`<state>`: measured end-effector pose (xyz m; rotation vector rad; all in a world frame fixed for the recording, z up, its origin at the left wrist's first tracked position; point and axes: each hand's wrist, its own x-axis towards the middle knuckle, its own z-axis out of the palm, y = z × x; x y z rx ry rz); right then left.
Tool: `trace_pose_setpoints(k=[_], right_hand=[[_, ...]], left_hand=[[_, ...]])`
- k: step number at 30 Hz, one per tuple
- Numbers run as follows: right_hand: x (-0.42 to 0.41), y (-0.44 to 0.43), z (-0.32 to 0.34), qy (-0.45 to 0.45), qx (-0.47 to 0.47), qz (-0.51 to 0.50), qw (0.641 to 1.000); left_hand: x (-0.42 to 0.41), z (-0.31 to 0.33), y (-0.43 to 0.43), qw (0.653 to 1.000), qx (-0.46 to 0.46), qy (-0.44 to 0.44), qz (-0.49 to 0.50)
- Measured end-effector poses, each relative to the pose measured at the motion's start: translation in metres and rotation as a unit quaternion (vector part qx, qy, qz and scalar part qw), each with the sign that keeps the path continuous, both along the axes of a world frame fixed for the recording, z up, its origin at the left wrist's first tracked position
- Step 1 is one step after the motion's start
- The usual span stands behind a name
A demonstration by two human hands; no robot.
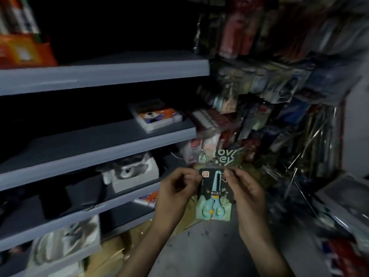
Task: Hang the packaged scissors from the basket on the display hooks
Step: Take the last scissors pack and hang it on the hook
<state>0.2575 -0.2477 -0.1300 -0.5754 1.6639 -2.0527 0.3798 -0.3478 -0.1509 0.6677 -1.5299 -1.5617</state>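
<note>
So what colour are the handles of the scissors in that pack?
Pale turquoise-blue handles on the packaged scissors, against a black backing card; the head view shows it.

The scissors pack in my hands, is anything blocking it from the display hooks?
Nothing clearly blocks it. Both hands, left hand and right hand, hold the scissors pack by its top corners. Hanging packages crowd the blurred display behind it, so no free hook shows.

Pretty clearly a small shop, dim and kinda cramped: grey tiered shelves (103, 73) from 9 to 11 o'clock with boxed goods (157, 116) sitting on them, and a packed wall of hanging packaged items (279, 92) from 1 to 3 o'clock.
</note>
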Motion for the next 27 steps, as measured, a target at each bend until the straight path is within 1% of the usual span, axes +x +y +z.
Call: trace_pose_setpoints(k=[2, 8, 11, 16, 20, 24, 27], right_hand=[[-0.036, 0.002, 0.001, -0.001, -0.003, -0.006, 1.0], [-0.142, -0.003, 0.005, 0.036, 0.005, 0.031, 0.999], [-0.186, -0.006, 0.006, 0.065, 0.004, 0.039, 0.997], [-0.238, -0.02, 0.004, 0.058, 0.005, 0.069, 0.996], [-0.271, -0.041, 0.002, 0.036, -0.01, 0.081, 0.996], [-0.304, -0.066, -0.003, 0.029, 0.004, 0.078, 0.997], [-0.329, -0.087, -0.007, 0.024, 0.004, 0.082, 0.996]], left_hand=[[-0.036, 0.003, -0.001, 1.0, 0.005, 0.003, -0.006], [-0.138, 0.01, -0.006, 1.0, 0.014, -0.004, 0.024], [-0.175, 0.013, -0.007, 1.0, 0.008, -0.009, 0.029], [-0.219, 0.012, -0.017, 0.999, 0.008, -0.027, 0.042], [-0.248, 0.014, -0.033, 0.996, -0.036, -0.046, 0.068], [-0.272, 0.02, -0.055, 0.985, -0.115, -0.092, 0.092], [-0.287, 0.026, -0.074, 0.979, -0.137, -0.092, 0.119]])
